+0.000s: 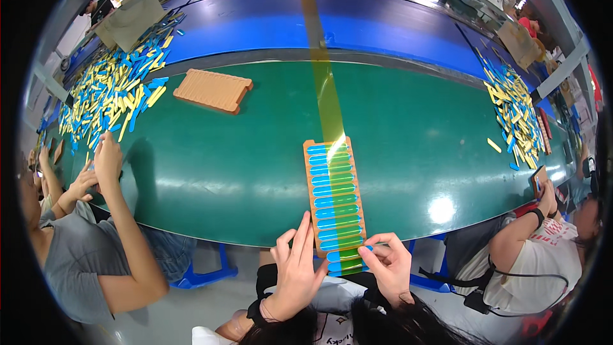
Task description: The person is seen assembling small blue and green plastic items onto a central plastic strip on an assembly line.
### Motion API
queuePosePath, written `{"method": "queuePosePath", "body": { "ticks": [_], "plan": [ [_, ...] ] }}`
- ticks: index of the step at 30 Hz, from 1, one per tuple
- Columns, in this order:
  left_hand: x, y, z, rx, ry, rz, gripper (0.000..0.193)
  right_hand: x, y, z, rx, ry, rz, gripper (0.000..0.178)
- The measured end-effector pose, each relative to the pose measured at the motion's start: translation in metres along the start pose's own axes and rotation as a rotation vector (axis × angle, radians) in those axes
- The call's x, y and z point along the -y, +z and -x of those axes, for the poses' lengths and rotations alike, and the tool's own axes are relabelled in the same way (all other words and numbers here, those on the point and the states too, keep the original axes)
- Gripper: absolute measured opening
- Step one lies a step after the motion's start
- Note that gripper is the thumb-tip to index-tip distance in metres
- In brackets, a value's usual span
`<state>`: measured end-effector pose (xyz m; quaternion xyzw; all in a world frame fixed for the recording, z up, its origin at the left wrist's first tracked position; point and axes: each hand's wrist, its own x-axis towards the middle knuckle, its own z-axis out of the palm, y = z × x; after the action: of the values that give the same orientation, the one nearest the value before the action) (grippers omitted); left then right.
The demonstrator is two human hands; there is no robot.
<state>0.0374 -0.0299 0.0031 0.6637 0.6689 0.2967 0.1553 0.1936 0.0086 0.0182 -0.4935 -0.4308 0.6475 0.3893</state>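
Observation:
A brown slotted tray (311, 199) lies lengthwise in front of me, with a column of blue strips (325, 202) across its slots. Clear yellow-amber tape (331, 108) runs down from the far side and covers the strips' right halves. The lowest strips sit at or past the tray's near end; which, I cannot tell. My left hand (297, 275) rests along the tray's lower left edge, fingers stretched out, thumb by the lowest strips. At the lower right edge, my right hand (389, 263) pinches the end of a blue strip (365, 251) between thumb and forefinger.
Another brown slotted tray (214, 89) lies at the far left of the green table (255, 172). Heaps of blue and yellow strips (121, 89) are at both sides. Beyond runs a blue conveyor belt (255, 25). Co-workers sit left and right, their hands near the table edge.

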Motion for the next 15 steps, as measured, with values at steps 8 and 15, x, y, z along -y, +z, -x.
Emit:
{"method": "queuePosePath", "body": {
  "ticks": [8,15],
  "plan": [
    [-0.002,0.005,-0.016,0.048,-0.003,-0.031,0.072,-0.005,-0.007,-0.010,-0.037,0.044,0.066,0.022],
    [0.005,-0.001,-0.020,0.030,0.055,-0.118,0.071,-0.004,0.000,-0.016,-0.124,0.069,-0.063,0.027]
  ]
}}
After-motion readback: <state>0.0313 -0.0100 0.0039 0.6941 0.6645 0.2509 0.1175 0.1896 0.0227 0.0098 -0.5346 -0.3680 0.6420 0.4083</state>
